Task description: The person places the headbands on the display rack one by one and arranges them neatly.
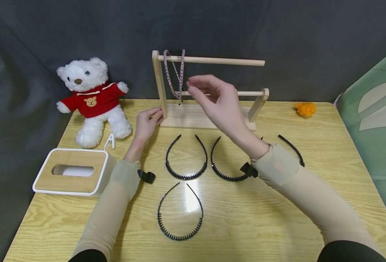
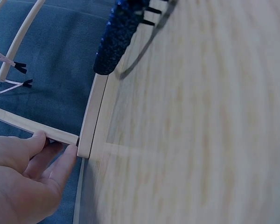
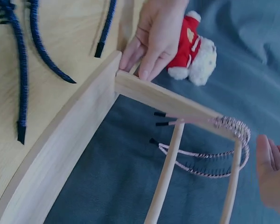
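Observation:
A two-bar wooden stand [image 1: 189, 117] stands at the back of the table. My left hand [image 1: 145, 123] holds the foot of its left upright between thumb and fingers, as the left wrist view shows up close. On the left end of the upper bar hang two pink, glittery headbands [image 3: 233, 125], their tips near the lower bar. My right hand [image 1: 217, 98] is raised in front of the stand, just right of those headbands, fingers loosely bent and holding nothing. Dark toothed headbands [image 1: 186, 177] lie on the table below; the right forearm partly covers some of them.
A white teddy bear [image 1: 93, 102] in a red sweater sits at the back left, behind a tissue box [image 1: 75, 185] with a wooden lid. An orange pompom [image 1: 305, 109] lies at the back right. Another dark headband [image 1: 180, 238] lies nearer the front.

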Motion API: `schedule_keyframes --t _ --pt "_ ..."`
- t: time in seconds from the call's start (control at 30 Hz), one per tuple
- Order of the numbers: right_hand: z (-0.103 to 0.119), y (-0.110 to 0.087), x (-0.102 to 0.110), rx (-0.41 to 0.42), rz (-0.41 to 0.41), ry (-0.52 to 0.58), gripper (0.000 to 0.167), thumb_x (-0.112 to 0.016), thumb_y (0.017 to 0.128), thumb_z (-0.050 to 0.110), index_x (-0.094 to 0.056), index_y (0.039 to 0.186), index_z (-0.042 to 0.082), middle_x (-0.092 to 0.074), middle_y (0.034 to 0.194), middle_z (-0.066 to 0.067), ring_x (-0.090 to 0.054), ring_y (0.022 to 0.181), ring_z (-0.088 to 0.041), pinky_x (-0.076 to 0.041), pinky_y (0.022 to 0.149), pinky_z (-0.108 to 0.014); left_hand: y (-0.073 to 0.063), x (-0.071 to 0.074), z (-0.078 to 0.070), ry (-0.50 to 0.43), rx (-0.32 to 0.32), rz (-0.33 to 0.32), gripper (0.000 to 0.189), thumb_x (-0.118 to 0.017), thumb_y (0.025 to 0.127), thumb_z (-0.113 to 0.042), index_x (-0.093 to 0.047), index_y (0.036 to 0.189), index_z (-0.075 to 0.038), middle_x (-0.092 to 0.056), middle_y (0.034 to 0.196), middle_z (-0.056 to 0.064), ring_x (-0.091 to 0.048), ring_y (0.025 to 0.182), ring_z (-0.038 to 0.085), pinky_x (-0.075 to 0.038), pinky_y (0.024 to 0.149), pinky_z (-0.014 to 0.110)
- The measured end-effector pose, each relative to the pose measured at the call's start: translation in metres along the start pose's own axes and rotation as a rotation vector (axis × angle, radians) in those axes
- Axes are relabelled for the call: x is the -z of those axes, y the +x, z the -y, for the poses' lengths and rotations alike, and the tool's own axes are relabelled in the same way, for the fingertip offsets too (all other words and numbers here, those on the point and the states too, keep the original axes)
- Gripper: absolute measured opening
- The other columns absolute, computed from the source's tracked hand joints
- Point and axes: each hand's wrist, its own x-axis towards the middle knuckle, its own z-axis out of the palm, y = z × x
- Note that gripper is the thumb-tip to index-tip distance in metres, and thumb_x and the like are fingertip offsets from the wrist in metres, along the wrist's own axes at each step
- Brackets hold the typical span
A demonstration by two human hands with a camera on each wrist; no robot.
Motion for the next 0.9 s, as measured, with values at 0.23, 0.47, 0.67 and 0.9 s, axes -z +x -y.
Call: schedule_keyframes --t 0.23,0.47,0.67,0.9 --pt "0.010 -0.029 -0.005 0.138 0.115 -0.083 0.026 -0.076 0.102 0.007 -0.076 0.126 -0.002 -0.078 0.121 -0.007 -0.074 0.107 -0.014 -0.065 0.095 -0.029 0.000 0.000 -0.002 0.012 0.007 -0.006 0.030 -0.061 0.109 0.000 -0.066 0.137 0.010 -0.063 0.142 0.028 -0.066 0.123 0.042 -0.060 0.100 0.025" --pt "0.017 -0.055 -0.007 0.147 0.209 -0.111 0.028 -0.077 0.101 0.007 -0.075 0.127 -0.003 -0.077 0.125 -0.011 -0.075 0.107 -0.019 -0.063 0.098 -0.029 -0.001 0.000 -0.003 0.021 0.014 -0.005 0.031 -0.062 0.109 -0.002 -0.066 0.137 0.009 -0.063 0.143 0.027 -0.066 0.124 0.041 -0.060 0.100 0.025" --pt "0.015 -0.077 -0.010 0.177 0.273 -0.174 0.029 -0.080 0.099 0.010 -0.077 0.126 -0.001 -0.078 0.124 -0.009 -0.076 0.106 -0.018 -0.063 0.097 -0.027 -0.001 0.001 -0.002 0.021 0.001 -0.010 0.030 -0.062 0.109 -0.003 -0.067 0.136 0.009 -0.064 0.141 0.026 -0.067 0.124 0.040 -0.061 0.099 0.024" --pt "0.007 -0.109 -0.015 0.226 0.361 -0.237 0.035 -0.086 0.092 0.013 -0.077 0.123 0.001 -0.079 0.119 -0.009 -0.077 0.102 -0.020 -0.065 0.094 -0.028 0.000 0.001 -0.001 0.030 -0.008 0.000 0.030 -0.061 0.110 -0.003 -0.067 0.137 0.009 -0.065 0.140 0.028 -0.068 0.122 0.042 -0.061 0.098 0.025"
